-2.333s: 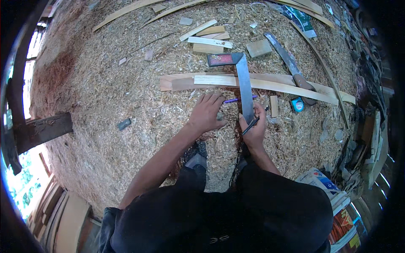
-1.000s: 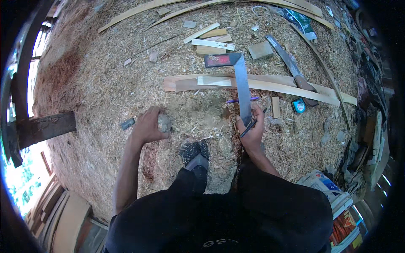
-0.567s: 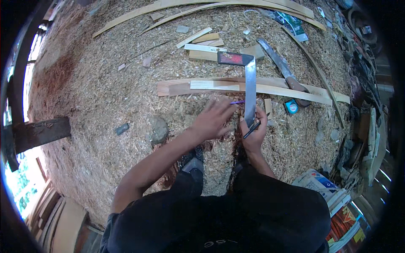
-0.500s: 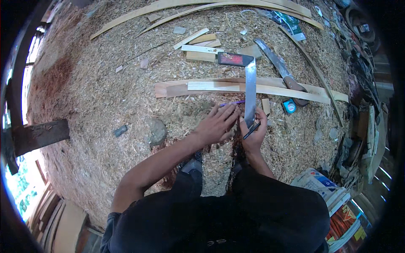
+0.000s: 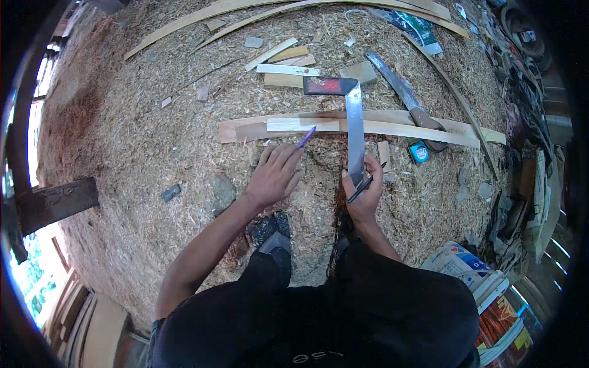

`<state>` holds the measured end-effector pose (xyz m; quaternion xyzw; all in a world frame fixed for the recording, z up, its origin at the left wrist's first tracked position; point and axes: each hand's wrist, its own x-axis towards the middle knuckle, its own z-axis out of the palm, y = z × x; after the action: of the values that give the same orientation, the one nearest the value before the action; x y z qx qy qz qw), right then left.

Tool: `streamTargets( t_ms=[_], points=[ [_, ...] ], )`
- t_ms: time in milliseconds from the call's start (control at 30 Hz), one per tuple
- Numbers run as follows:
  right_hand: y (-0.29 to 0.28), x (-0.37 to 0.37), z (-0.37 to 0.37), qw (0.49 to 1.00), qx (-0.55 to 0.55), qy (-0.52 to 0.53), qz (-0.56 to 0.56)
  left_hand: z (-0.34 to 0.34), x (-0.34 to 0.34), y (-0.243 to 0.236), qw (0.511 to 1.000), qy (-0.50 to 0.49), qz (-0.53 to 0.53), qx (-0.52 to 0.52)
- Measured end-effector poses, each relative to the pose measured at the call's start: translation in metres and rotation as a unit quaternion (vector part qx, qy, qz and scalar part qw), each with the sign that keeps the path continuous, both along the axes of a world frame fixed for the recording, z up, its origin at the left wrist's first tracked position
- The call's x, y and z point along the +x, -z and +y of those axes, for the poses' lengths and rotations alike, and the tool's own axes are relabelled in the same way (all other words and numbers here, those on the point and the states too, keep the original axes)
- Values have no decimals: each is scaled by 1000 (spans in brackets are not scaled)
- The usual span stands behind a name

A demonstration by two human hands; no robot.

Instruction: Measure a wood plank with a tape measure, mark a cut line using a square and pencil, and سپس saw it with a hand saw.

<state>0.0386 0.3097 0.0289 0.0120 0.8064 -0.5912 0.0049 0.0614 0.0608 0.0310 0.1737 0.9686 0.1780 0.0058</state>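
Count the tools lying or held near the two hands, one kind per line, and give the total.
Metal square: 1
Purple pen, in the left hand: 1
Black pencil, in the right hand: 1
Big knife: 1
Tape measure: 1
Total: 5

floor (image 5: pixel 141 122): sawdust-covered | on it: wood strips (image 5: pixel 294 124), square (image 5: pixel 354 129), machete (image 5: pixel 405 98)

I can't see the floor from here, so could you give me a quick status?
Left hand pinches purple pen. Right hand steadies steel square across the wood strip, dark pencil in fingers. Nothing blocking.
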Motion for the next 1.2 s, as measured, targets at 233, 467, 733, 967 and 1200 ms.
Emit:
streamTargets(
  t_ms=[233, 467, 733, 967, 1200],
  points=[
    [6, 8, -10, 999, 10, 2, -53, 24, -60, 3, 987, -135, -22, 82],
    [15, 6, -17, 999, 17, -35, -27, -3, -62, -15, 936, -275, -137, 169],
    [22, 28, -34, 994, 51, -97, -24, 6, -66, -4, 968, -183, 124, 122],
    [1, 13, -28, 970, 166, -155, 85, 26, -75, 12, 985, -108, 46, 125],
    [9, -21, -44, 947, 210, -199, 140, 19, -79, 18, 986, -90, 56, 129]
  ],
)
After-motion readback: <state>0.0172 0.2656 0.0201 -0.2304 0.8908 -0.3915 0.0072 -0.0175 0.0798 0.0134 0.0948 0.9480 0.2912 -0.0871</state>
